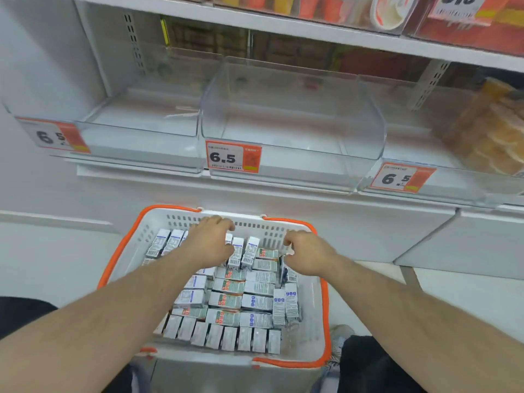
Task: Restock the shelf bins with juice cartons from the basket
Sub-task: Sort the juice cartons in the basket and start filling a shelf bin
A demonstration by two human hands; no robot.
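Hands at the far end of the basket (pixel 320 321), which sits below the clear shelf bins (pixel 292 117). The left hand (pixel 209 242) lies spread, fingers bent, over the upright juice cartons (pixel 249 252) in the back row; the right hand (pixel 307 255) curls by the far wall, apparently pinching a carton (its fingertips are hidden). Cartons stand directly beneath the left hand, long axes vertical; the bins lie up and forward.

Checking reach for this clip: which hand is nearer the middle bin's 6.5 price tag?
Left. The left hand is almost straight below the price tag, over the basket's far row; the right hand is lower and off to the right.
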